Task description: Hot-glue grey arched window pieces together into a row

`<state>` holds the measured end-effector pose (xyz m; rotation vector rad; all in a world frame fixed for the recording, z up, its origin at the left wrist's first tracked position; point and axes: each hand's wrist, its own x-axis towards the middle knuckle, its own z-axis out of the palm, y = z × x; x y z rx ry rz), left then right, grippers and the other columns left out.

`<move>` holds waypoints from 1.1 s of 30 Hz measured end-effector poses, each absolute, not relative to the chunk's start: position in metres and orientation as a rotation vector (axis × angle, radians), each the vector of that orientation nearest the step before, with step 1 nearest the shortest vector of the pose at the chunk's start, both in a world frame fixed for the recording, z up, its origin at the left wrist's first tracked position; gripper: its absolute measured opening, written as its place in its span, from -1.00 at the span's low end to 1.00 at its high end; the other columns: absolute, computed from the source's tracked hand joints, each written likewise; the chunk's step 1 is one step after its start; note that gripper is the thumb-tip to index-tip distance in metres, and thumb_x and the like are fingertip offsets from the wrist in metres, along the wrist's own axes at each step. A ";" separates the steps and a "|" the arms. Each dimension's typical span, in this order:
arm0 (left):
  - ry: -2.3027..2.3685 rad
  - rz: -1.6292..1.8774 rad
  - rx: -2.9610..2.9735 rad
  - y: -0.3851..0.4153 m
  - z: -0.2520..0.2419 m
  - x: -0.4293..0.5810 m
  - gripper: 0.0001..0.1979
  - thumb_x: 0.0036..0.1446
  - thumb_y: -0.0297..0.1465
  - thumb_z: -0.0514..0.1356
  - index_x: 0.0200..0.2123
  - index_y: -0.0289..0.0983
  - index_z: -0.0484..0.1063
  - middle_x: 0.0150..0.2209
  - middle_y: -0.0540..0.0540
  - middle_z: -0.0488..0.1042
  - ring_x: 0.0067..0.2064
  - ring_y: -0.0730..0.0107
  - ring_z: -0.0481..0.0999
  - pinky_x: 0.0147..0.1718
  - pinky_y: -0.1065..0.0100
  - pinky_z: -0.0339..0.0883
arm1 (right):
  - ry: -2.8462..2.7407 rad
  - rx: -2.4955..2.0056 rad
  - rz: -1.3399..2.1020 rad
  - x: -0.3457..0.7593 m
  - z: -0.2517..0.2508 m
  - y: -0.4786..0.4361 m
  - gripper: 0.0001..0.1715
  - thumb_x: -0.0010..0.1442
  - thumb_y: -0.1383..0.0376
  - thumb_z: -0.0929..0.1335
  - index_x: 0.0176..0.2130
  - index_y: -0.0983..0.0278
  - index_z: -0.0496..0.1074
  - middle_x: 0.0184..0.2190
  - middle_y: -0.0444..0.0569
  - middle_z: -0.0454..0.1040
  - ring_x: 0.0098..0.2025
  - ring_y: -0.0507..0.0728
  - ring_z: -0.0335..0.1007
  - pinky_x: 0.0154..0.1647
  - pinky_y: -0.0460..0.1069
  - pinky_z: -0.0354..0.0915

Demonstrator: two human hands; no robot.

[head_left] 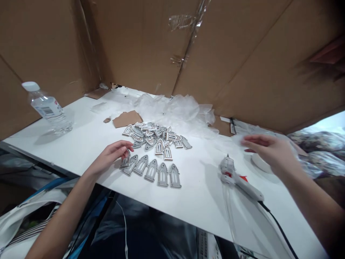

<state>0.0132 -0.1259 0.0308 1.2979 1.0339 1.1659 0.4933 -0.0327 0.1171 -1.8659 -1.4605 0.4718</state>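
My left hand is at the left end of a row of small grey arched window pieces. Its fingertips close on the leftmost arched window piece, which overlaps its neighbour. Behind the row lies a loose pile of similar pieces, some with brown edges and pale faces. My right hand, smeared by motion, hovers above the table at the right with its fingers stretched out and apart from the thumb. I see nothing clear in it. Below and left of it, a white glue gun with a red trigger lies on the table.
A water bottle stands at the left. Crumpled clear plastic and a torn cardboard scrap lie behind the pile. Cardboard walls close off the back. A white roll sits under my right hand; the glue gun's black cord runs off the front edge.
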 end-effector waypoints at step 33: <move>0.319 0.913 0.546 -0.183 0.083 0.114 -0.75 0.32 -0.38 0.06 -0.44 -0.32 0.20 -0.43 -0.04 0.23 -0.42 0.49 0.26 -0.40 0.49 0.22 | -1.458 -1.334 1.107 0.321 0.055 -0.181 -0.87 0.15 0.19 0.45 -0.31 0.18 0.49 -0.37 -0.11 0.48 -0.32 0.05 0.42 -0.40 -0.12 0.35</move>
